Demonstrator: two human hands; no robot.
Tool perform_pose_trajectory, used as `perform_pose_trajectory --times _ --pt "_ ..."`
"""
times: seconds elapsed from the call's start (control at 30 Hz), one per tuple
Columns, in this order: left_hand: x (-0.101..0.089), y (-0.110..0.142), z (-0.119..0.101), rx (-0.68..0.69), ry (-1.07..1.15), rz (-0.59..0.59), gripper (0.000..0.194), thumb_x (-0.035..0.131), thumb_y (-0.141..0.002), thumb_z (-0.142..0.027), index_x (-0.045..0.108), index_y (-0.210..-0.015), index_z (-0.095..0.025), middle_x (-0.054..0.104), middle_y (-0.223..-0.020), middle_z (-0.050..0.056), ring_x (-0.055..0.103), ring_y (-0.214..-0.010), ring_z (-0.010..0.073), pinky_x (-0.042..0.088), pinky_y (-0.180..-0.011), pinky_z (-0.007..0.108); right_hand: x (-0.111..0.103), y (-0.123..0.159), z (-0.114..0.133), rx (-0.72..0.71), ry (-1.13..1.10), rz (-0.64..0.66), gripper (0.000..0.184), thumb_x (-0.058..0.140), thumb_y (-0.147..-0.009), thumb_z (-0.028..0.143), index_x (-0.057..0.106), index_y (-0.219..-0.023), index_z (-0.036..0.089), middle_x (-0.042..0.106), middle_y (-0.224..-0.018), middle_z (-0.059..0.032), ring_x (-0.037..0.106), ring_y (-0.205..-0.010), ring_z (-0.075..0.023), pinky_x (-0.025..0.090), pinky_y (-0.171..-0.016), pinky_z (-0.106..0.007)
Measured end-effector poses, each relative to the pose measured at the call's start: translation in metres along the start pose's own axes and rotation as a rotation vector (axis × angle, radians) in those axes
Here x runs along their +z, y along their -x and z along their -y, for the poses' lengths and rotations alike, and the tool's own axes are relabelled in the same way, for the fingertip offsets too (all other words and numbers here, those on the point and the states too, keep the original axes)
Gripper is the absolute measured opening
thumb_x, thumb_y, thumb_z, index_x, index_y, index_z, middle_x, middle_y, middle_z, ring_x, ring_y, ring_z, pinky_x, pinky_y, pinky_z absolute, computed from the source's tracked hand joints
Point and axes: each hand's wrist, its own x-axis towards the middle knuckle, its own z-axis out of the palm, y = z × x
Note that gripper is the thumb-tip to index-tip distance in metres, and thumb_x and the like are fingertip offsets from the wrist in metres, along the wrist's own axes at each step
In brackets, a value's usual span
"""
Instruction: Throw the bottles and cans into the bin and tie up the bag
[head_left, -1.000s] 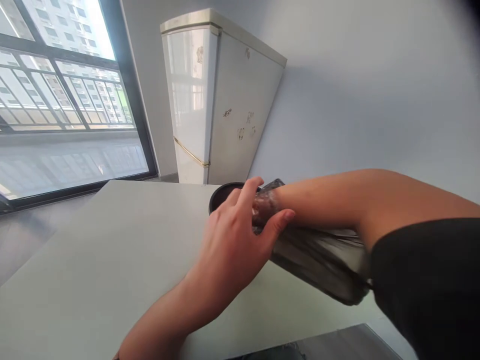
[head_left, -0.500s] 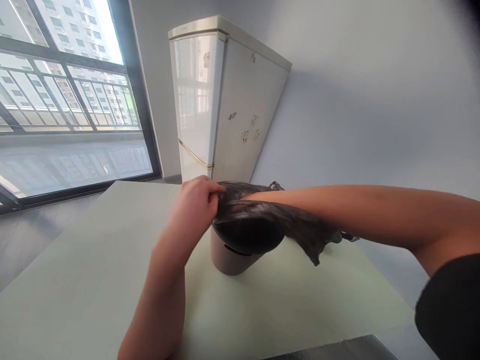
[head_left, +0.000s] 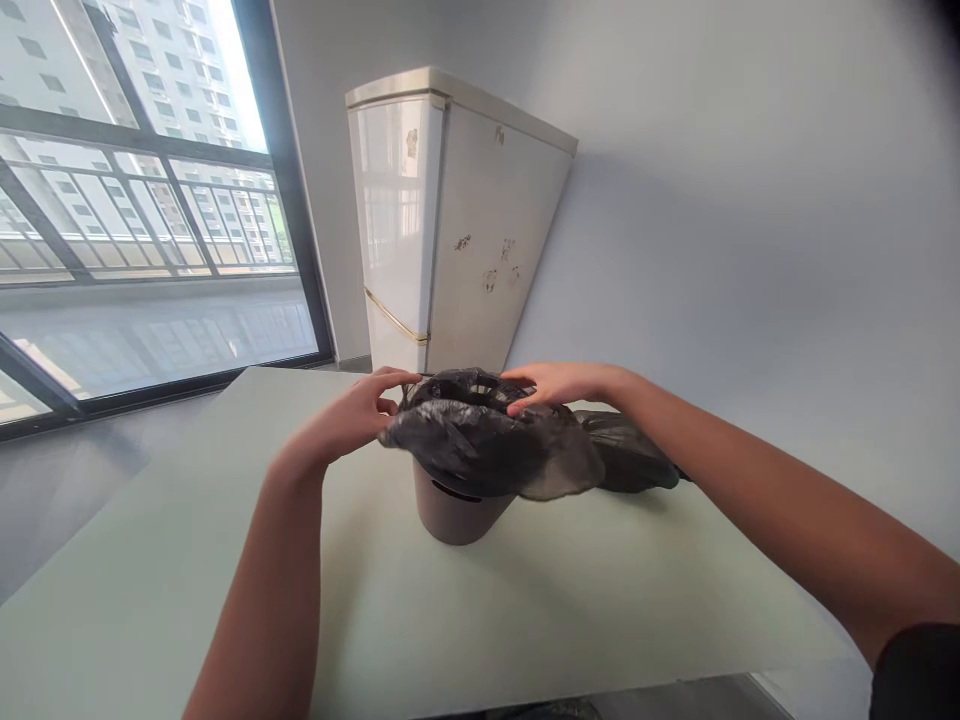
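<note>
A black plastic trash bag (head_left: 480,440) is draped over the top of a brownish-grey trash can (head_left: 454,520), covering its rim and upper wall. The bag's mouth gapes upward, and loose plastic spreads to the right. At the left side of the mouth, my left hand (head_left: 364,410) is closed on the bag's edge between thumb and fingers. My right hand (head_left: 566,383) lies over the right side of the mouth, fingers stretched out and thumb apart, touching the plastic. Some of its fingertips are hidden by the bag.
The can stands on a pale green-white table (head_left: 600,590). Behind the table is a white fridge (head_left: 480,220) with worn patches. A dark-framed window (head_left: 187,160) is at the left, and a plain wall (head_left: 735,220) rises at the right.
My right hand and forearm have come out of the bag to the right side of its mouth. My left hand has moved left, and the bag has spread over the can's rim.
</note>
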Motion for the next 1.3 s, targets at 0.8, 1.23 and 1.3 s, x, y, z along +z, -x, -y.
perform_pose_trajectory --times 0.8,1.23,1.3 --pt "0.076 0.012 0.132 -0.067 -0.101 0.146 0.033 0.077 -0.074 -0.048 0.073 -0.087 -0.017 0.077 -0.113 0.017 0.059 -0.12 0.0401 0.045 -0.116 0.055 0.134 0.011 -0.106 -0.22 -0.259 -0.259 0.062 0.071 -0.09 0.054 0.06 -0.145 0.027 0.065 -0.148 -0.0101 0.062 -0.133 -0.0351 0.049 -0.115 -0.05" --pt "0.09 0.055 0.138 -0.018 0.349 -0.097 0.124 0.07 -0.069 -0.091 0.033 -0.164 -0.02 0.047 -0.163 0.023 0.046 -0.148 0.0457 0.044 -0.12 0.054 0.056 0.045 0.041 -0.249 0.003 -0.544 0.027 0.058 -0.096 0.036 0.075 -0.113 0.024 0.078 -0.113 -0.0069 0.073 -0.098 -0.0254 0.058 -0.09 -0.037" --pt "0.11 0.058 0.143 -0.062 0.371 -0.032 0.139 0.076 -0.057 -0.094 0.029 -0.165 -0.018 0.048 -0.161 0.026 0.047 -0.147 0.0494 0.045 -0.119 0.057 0.059 0.015 0.066 -0.25 0.157 -0.236 0.021 0.071 -0.085 0.035 0.077 -0.097 0.02 0.079 -0.093 -0.0096 0.073 -0.083 -0.0254 0.058 -0.08 -0.035"
